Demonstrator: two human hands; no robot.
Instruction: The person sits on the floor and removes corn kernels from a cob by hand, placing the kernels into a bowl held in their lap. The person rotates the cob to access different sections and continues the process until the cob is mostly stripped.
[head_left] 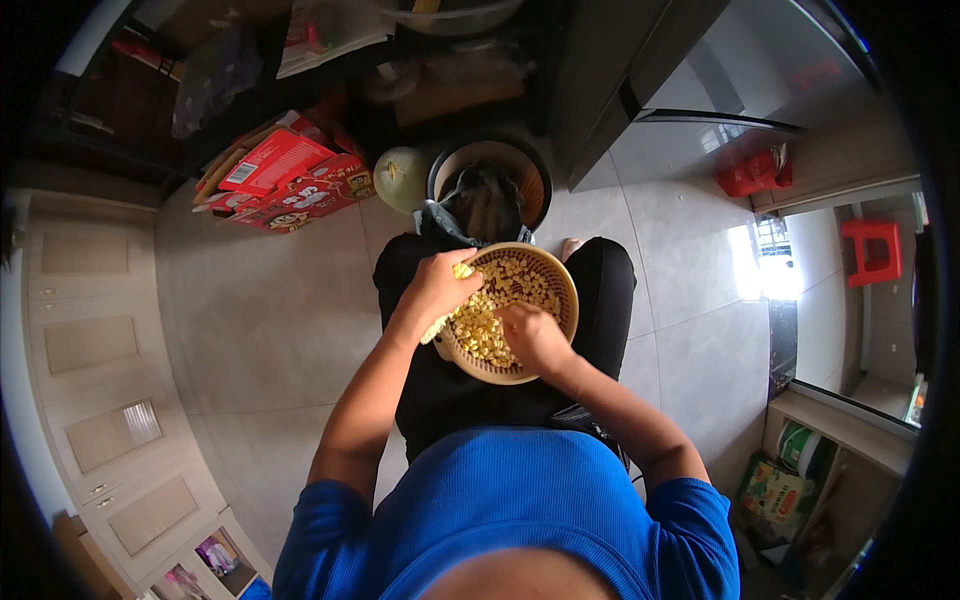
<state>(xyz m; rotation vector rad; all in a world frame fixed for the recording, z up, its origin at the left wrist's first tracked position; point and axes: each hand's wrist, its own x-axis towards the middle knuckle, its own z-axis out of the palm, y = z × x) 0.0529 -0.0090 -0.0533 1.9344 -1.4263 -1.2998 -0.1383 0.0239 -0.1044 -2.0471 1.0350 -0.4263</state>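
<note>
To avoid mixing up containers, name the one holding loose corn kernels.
The tan basket, holding yellow kernels; the dark-rimmed bin beyond it has a dark bag instead.

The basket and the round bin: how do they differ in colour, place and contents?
The basket has a tan rim, the bin a black one. The basket rests on the lap, the bin stands on the floor. The basket holds yellow kernels, the bin a dark bag. Both are round and open-topped.

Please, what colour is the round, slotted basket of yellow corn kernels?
The round, slotted, plastic-looking basket is light tan, seen best in the head view.
</note>
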